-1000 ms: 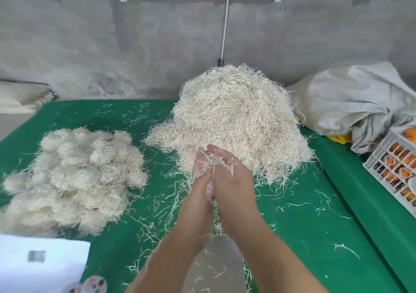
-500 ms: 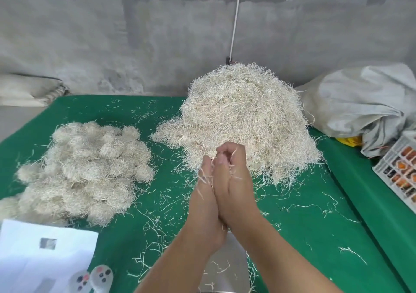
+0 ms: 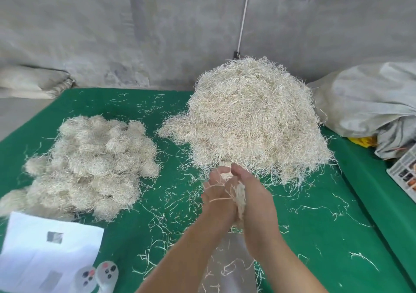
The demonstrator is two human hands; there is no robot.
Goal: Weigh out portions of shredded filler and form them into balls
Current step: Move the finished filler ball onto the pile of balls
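Green table cloth (image 3: 315, 236) under a concrete wall, strewn with loose strands.
Left hand (image 3: 217, 193) and right hand (image 3: 254, 199) press palm to palm, fingers curled round a filler wad (image 3: 240, 194), just before the big shredded filler heap (image 3: 252, 117); finished balls (image 3: 90, 164) lie well left.

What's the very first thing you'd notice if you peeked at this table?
The big straw-coloured heap of shredded filler at the back of the green table grabs the eye first. To its left lies a pile of fuzzy finished balls. In front of the heap, the left hand and right hand press a small wad of filler between them.
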